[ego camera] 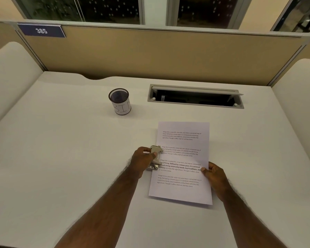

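A white printed sheet of paper [183, 154] lies on the white desk [70, 158], right of centre. A metal hole punch [156, 157] sits over the sheet's left edge. My left hand [143, 161] grips the punch, thumb on its top lever. My right hand [214, 176] pinches the sheet's right edge, thumb on top of the page.
A black mesh cup [120, 101] wrapped in paper marked "BIN" stands behind the sheet to the left. An open cable hatch [195, 97] is set in the desk at the back right. Beige partition walls close the desk on three sides.
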Tool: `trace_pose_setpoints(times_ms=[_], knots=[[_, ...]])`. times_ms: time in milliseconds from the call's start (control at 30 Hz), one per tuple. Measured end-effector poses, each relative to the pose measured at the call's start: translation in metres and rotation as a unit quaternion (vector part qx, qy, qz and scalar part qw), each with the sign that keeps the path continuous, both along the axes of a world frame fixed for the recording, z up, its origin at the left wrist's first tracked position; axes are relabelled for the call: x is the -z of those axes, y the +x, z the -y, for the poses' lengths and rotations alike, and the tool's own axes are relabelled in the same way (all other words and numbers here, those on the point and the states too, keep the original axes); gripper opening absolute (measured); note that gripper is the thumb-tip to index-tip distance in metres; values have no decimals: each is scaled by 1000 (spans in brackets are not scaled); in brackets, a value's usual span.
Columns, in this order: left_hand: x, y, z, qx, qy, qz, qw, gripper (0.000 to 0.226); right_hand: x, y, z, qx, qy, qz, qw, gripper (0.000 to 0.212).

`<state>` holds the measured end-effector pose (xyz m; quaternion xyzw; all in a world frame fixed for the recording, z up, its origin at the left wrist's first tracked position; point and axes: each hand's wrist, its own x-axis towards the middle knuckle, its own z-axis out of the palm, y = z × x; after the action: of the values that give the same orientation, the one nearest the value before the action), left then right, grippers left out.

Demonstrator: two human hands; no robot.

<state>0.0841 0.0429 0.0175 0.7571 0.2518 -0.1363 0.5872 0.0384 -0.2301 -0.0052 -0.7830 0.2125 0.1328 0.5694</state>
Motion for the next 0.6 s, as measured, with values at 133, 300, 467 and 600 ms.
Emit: trace_pose_setpoints(times_ms=[133, 300, 467, 600], knots=[[0, 6, 0, -27, -19, -41, 999, 25, 0, 0, 1, -5, -1, 5, 1000, 19], [-1, 13, -1, -40, -76, -102, 991, 33, 2, 0, 2, -6, -2, 1, 1000, 22], [-8, 16, -1, -38, -94, -133, 986, 28, 3, 0, 3, -5, 1, 0, 1000, 25], [-9, 17, -3, -38, -104, -141, 984, 23, 3, 0, 3, -7, -3, 0, 1000, 25]])
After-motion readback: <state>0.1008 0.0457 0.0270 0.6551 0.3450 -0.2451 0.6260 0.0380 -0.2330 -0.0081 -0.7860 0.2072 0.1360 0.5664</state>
